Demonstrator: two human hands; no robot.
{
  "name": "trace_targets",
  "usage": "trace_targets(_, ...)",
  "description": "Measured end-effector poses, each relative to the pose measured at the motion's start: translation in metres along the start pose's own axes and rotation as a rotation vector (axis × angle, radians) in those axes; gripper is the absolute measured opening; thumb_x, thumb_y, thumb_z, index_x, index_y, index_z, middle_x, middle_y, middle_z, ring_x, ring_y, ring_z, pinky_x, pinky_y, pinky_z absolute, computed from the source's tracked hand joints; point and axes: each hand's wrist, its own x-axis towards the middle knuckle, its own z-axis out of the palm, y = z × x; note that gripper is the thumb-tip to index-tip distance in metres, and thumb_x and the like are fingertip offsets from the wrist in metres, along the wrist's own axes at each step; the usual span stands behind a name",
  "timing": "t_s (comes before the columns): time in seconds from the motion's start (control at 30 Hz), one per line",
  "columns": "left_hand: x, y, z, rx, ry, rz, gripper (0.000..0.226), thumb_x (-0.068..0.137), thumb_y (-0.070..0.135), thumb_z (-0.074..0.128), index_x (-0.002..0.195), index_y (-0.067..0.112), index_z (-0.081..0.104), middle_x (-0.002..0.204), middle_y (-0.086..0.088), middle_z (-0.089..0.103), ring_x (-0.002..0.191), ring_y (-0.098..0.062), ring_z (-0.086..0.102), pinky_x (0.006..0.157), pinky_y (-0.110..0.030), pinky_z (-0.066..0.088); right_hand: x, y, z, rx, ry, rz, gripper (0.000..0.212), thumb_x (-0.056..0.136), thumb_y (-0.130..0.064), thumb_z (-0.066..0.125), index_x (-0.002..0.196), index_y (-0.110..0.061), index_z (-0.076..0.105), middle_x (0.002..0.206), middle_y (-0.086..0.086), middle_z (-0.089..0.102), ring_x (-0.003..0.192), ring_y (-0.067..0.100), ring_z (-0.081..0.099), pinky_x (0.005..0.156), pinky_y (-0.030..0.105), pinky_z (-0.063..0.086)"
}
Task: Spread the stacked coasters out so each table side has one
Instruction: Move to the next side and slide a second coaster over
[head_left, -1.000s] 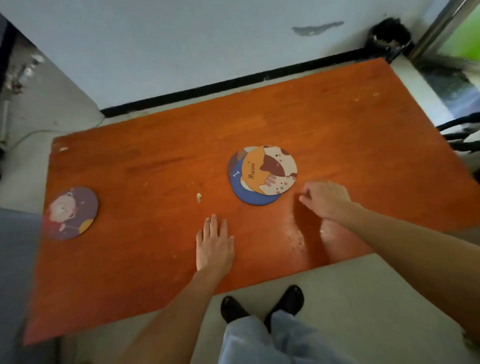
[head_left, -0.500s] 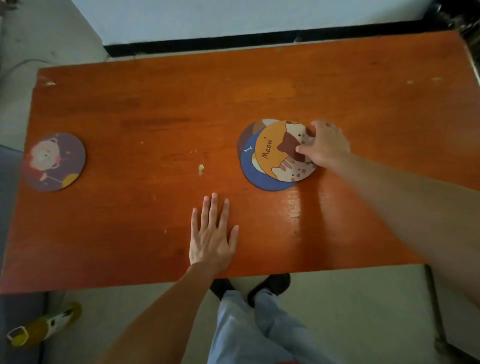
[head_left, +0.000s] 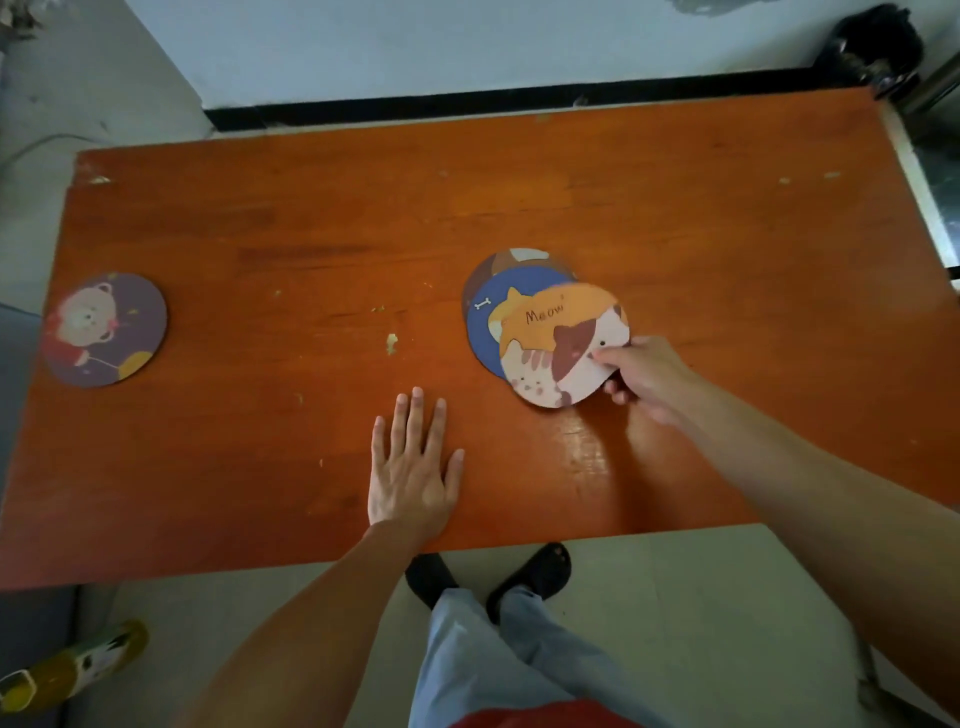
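The orange table (head_left: 675, 208) lies bare along its far and right edges. The middle is taken by the coaster stack (head_left: 511, 306), the left end by a purple coaster (head_left: 106, 330). The near edge is blocked, perhaps only partly, by the left hand (head_left: 413, 467).

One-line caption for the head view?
Right hand pinches the round orange "Meow" cat coaster off the stack; left hand lies flat.

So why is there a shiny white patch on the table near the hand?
Head view: that patch is glare on the glossy orange table, just below the right hand pinching the Meow coaster; the wide lens bends the table edges, and the floor below looks dim.
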Motion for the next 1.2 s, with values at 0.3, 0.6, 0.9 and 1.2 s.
trace_targets(0.3,0.001,-0.001,0.000,-0.014,0.002,0.010,0.065,0.097,0.051,0.015,0.153,0.020,0.008,0.162,-0.009,0.001,0.148,-0.023,-0.006,0.119,-0.047,0.000,-0.065,0.099,0.019,-0.370,-0.209,-0.137,0.006,0.088,-0.016,0.063,0.086,-0.011,0.066,0.062,0.005,0.070,0.048,0.012,0.062,0.043,0.021,0.045)
trace_targets(0.6,0.001,0.001,0.002,0.019,-0.006,0.001,0.064,0.097,0.052,0.012,0.153,0.022,0.001,0.161,-0.008,-0.006,0.147,-0.023,-0.012,0.119,-0.046,-0.005,-0.067,0.108,0.017,-0.637,-0.131,-0.397,0.013,0.088,-0.022,0.062,0.086,-0.010,0.064,0.063,0.001,0.067,0.051,0.009,0.061,0.050,0.023,0.044)
trace_targets(0.9,0.000,0.001,0.003,0.005,0.001,0.005,0.062,0.098,0.049,0.013,0.152,0.022,0.002,0.161,-0.007,-0.006,0.147,-0.022,-0.012,0.119,-0.046,-0.004,-0.064,0.112,0.025,-0.523,-0.074,-0.342,0.009,0.086,-0.017,0.063,0.079,-0.012,0.060,0.056,-0.002,0.064,0.044,0.007,0.061,0.044,0.021,0.046)
trace_targets(1.2,0.001,0.001,0.003,0.004,-0.011,0.006,0.063,0.097,0.050,0.010,0.152,0.021,0.002,0.161,-0.008,-0.006,0.147,-0.024,-0.011,0.119,-0.047,-0.003,-0.063,0.109,0.034,-0.786,0.083,-0.416,0.020,0.085,-0.032,0.059,0.090,-0.012,0.054,0.077,0.006,0.064,0.072,0.024,0.059,0.061,0.036,0.047)
